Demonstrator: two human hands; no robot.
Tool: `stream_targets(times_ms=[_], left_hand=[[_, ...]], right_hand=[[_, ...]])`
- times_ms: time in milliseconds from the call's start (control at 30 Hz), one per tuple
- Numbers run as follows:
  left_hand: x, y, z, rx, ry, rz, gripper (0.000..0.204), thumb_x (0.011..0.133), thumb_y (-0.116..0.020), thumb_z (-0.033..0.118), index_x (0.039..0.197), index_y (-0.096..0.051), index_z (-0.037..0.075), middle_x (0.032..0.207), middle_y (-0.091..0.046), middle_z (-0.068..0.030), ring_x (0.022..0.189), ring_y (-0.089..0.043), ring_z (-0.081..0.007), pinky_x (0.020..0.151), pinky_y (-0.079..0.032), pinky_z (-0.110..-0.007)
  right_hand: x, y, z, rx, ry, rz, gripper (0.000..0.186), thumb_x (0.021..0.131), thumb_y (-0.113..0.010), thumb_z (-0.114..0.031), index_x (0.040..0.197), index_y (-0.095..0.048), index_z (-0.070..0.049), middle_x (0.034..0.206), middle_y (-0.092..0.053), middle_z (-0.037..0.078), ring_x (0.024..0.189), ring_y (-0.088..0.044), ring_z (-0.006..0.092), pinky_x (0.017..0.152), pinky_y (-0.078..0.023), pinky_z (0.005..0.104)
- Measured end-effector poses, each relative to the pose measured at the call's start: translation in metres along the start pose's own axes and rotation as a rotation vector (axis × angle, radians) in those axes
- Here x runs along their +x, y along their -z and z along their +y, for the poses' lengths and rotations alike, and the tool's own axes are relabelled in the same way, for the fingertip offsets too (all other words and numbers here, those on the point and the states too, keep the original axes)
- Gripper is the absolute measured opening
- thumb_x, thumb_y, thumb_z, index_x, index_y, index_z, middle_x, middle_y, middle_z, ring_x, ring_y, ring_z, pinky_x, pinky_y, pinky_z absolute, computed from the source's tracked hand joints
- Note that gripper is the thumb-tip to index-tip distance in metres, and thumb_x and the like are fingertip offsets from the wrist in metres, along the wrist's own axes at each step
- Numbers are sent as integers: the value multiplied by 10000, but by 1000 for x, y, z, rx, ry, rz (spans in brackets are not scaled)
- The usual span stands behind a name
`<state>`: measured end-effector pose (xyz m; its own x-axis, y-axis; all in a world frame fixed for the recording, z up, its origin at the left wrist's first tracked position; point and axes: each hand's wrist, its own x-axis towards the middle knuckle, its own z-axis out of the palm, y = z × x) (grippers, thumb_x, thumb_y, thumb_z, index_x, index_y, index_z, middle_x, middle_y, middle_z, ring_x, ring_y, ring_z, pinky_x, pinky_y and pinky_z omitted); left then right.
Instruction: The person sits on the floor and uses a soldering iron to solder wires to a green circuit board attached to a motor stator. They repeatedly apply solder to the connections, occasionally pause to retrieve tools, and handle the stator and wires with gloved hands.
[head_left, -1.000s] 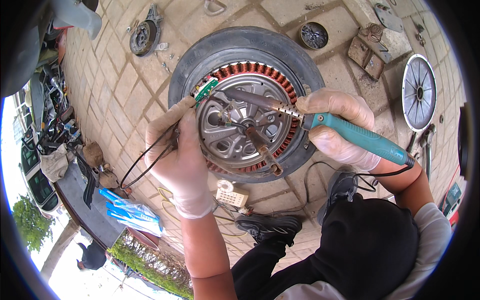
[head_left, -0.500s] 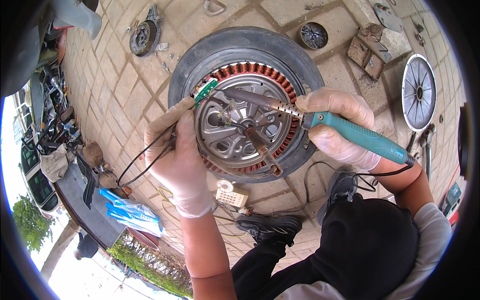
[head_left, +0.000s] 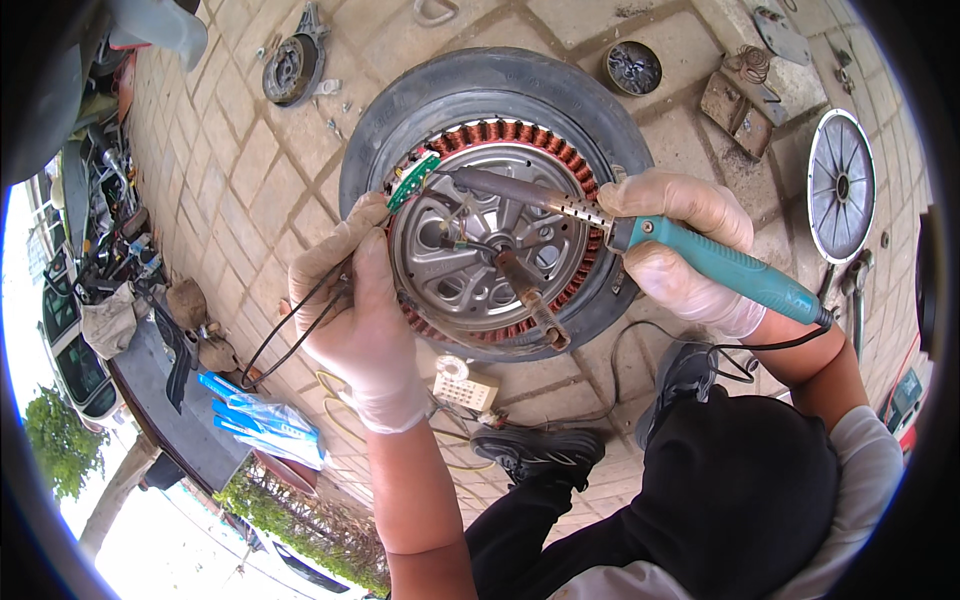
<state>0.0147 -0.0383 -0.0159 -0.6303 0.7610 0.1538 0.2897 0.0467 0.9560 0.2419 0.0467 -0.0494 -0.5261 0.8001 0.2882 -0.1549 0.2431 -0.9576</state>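
Observation:
My left hand [head_left: 352, 300], in a whitish glove, pinches one end of a small green circuit board [head_left: 412, 182]. A thin black cable [head_left: 290, 338] loops out from under that hand. In my gloved right hand [head_left: 690, 245] is a soldering iron [head_left: 720, 270] with a teal handle, fingers closed round it. Its dark heated tip points left at the board; whether they touch is too small to tell. Both are held over a hub motor stator [head_left: 500, 132] ringed with copper windings, which lies inside a black tyre [head_left: 372, 135]. A rusty axle [head_left: 530, 298] sticks up from its centre.
A round tin [head_left: 632, 68] of dark bits stands beyond the tyre. Rusty metal trays [head_left: 738, 115] and a round ribbed cover [head_left: 841, 187] lie to the right. A brake drum part [head_left: 292, 70] rests far left. Near my shoes sits a cream block [head_left: 466, 390] with a solder coil.
The circuit board has turned slightly in my left hand, so more of its green face shows. The soldering iron has hardly moved relative to it.

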Motion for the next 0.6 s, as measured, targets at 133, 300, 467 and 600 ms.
stream_targets(times_ms=[133, 300, 467, 600], left_hand=[[-3, -1, -1, -4, -1, 10, 81, 901, -565, -51, 981, -568, -61, 1003, -672, -246, 939, -665, -234, 861, -544, -340], [-1, 0, -1, 22, 15, 1, 83, 901, -566, -54, 984, -563, -56, 1004, -670, -250, 933, -667, -234, 857, -548, -335], [-2, -1, -1, 10, 10, 12, 78, 904, -563, -56, 981, -558, -59, 1002, -667, -258, 930, -667, -228, 850, -550, -326], [-2, -1, -1, 1, 28, 22, 74, 906, -559, -57, 980, -552, -62, 1004, -664, -265, 926, -669, -229, 848, -553, -324]], right_hand=[[1, -4, 1, -24, 25, 23, 302, 801, -741, -104, 1081, -661, -22, 955, -701, 89, 731, -651, 123, 644, -518, 255], [2, -7, 2, 46, -28, 29, 308, 795, -739, -90, 1086, -660, -25, 974, -703, 92, 758, -655, 118, 665, -522, 256], [5, -13, 6, 119, 24, 10, 313, 784, -751, -72, 1079, -654, -29, 1005, -705, 106, 779, -664, 128, 681, -528, 261], [6, -14, 9, 56, 57, -8, 311, 787, -752, -63, 1078, -648, -30, 1012, -704, 111, 775, -665, 135, 675, -528, 264]])
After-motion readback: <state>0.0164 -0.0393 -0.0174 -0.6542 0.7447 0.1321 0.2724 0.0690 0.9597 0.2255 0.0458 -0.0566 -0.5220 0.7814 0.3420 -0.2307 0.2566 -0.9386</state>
